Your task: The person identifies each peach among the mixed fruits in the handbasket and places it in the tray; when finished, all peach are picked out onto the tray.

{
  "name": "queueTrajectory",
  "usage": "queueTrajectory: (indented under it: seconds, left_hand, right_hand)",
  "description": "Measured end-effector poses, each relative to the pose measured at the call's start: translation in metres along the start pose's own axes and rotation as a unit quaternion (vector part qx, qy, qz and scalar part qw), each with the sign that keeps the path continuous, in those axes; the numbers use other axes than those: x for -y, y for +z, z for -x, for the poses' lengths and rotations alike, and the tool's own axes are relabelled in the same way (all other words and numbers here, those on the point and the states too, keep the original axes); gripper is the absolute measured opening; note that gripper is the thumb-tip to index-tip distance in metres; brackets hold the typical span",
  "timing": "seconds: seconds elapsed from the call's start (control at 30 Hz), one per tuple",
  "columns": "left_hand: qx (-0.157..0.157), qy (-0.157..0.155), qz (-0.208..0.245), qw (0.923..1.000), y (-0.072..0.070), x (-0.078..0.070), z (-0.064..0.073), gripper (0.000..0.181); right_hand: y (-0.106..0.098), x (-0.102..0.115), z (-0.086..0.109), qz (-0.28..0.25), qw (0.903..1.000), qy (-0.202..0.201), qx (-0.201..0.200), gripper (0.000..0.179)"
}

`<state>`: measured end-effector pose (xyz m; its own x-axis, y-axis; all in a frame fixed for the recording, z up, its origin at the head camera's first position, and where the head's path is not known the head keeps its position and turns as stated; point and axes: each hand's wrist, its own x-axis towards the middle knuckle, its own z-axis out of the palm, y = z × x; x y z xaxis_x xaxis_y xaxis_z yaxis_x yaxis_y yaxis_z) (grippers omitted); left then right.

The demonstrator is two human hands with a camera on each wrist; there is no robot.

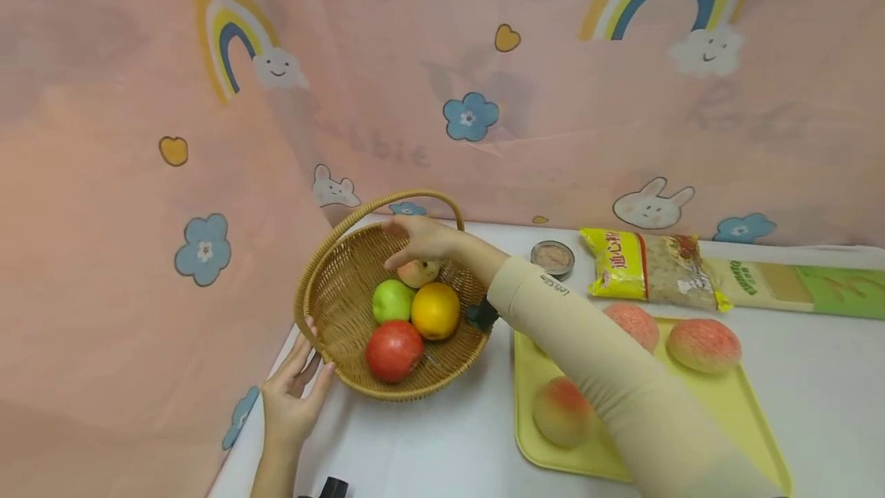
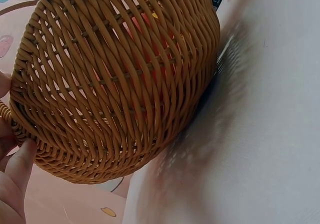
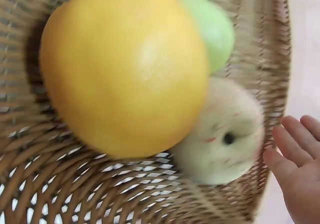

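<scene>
A wicker basket (image 1: 342,287) with an arched handle (image 1: 339,229) leans so that its mouth faces me. In it lie a red round fruit (image 1: 394,350), a green apple (image 1: 392,302), a yellow-orange fruit (image 1: 435,311) and a pale peach (image 1: 418,275). My left hand (image 1: 292,398) grips the basket's left rim near the handle's base; the left wrist view shows the thumb (image 2: 22,161) against the wicker. Over the far part of the basket reaches my right hand (image 1: 423,240), above the peach. In the right wrist view its fingers are extended, apart from the peach (image 3: 225,134), and nothing is held.
To the right, a yellow tray (image 1: 726,425) bears peaches (image 1: 705,346), partly covered by the right sleeve (image 1: 601,375). Behind it stand a small round tin (image 1: 553,258), a yellow bag of dry food (image 1: 650,267) and a green flat package (image 1: 830,290). A patterned cloth backdrop (image 1: 401,68) borders the table.
</scene>
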<state>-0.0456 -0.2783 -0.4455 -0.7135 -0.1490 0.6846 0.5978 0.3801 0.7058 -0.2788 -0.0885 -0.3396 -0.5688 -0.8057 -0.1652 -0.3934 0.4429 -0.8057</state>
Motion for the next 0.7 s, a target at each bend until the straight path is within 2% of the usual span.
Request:
queueTrajectory:
  seconds: [0.17,0.33,0.47,0.6,0.7]
  left_hand:
    - [0.006,0.004,-0.002,1.0,0.002,-0.001,0.001,0.061]
    - [0.008,-0.007,0.0,0.9999,0.003,-0.005,-0.001,0.059]
    - [0.009,-0.009,-0.004,0.9999,0.002,-0.004,-0.002,0.058]
    - [0.01,-0.015,-0.009,0.9998,0.001,-0.003,-0.002,0.058]
    - [0.008,-0.022,-0.008,0.9997,0.0,-0.002,-0.002,0.058]
  right_hand:
    - [0.0,-0.018,-0.003,-0.002,0.9997,0.016,0.017,0.072]
    - [-0.001,-0.025,-0.005,0.03,0.9987,0.022,0.034,0.07]
    - [0.0,-0.024,-0.007,0.094,0.9937,0.038,0.048,0.07]
    - [0.003,-0.022,-0.01,0.173,0.9822,0.045,0.057,0.069]
    - [0.005,-0.022,-0.012,0.199,0.9772,0.049,0.057,0.068]
